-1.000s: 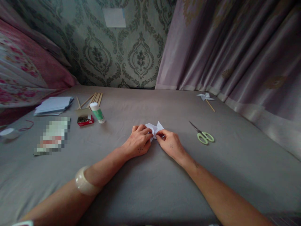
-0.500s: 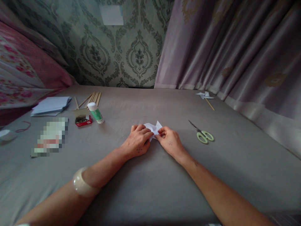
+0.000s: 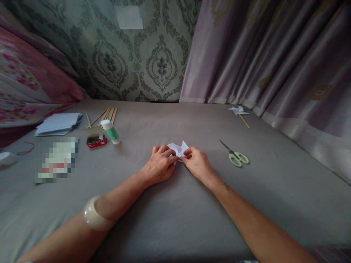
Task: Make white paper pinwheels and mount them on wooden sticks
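A small piece of white paper (image 3: 179, 149) with folded, pointed corners lies between my hands on the grey sheet. My left hand (image 3: 161, 162) presses and grips its left and near side, fingers curled over it. From the right, my right hand (image 3: 199, 162) pinches the paper's near edge, the fingertips of both hands almost meeting. Part of the paper is hidden beneath the fingers. To the right of my right hand lie scissors (image 3: 234, 155) with pale green handles.
At the far right rests a paper pinwheel (image 3: 239, 110) on a stick. Leftward stand a glue stick (image 3: 112, 132) and an open red box (image 3: 95, 141) of small metal pieces. Wooden sticks (image 3: 109, 115), a paper stack (image 3: 59, 123), a blurred packet (image 3: 59, 160) and a white roll (image 3: 7, 159) lie beyond.
My left fingers have shifted slightly on the paper, closer to my right fingertips. Otherwise the hands and paper stay in place; the view has moved a little.
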### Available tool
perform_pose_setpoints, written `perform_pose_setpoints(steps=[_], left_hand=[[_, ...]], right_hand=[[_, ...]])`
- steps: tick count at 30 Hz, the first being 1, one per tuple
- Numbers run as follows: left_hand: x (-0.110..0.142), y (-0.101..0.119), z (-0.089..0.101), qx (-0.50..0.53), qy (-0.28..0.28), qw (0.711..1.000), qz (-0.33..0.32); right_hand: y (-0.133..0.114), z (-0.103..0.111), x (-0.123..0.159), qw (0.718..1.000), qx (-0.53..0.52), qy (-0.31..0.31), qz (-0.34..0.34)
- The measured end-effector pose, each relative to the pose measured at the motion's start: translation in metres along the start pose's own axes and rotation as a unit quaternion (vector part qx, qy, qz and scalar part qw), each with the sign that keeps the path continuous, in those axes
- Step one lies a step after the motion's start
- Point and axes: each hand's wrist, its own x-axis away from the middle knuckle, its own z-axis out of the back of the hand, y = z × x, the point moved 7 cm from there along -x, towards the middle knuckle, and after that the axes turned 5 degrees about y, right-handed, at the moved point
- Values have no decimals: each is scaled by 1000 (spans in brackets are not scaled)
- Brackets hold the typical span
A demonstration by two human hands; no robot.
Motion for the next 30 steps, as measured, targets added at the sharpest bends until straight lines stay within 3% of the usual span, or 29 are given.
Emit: perform_pose_setpoints(steps=[15,19,24,30], left_hand=[[0,1,-1,-12,-2,1000,-3],[1,1,-2,-23,11,1000,-18],[2,1,-3,-35,10,999,-24],[2,2,-2,-28,13,999,-24]], right_hand=[[-2,-1,0,999,26,12,35],[-8,3,4,997,21,4,79],[-22,10,15,977,96,14,189],[-24,7,21,971,137,-12,196]])
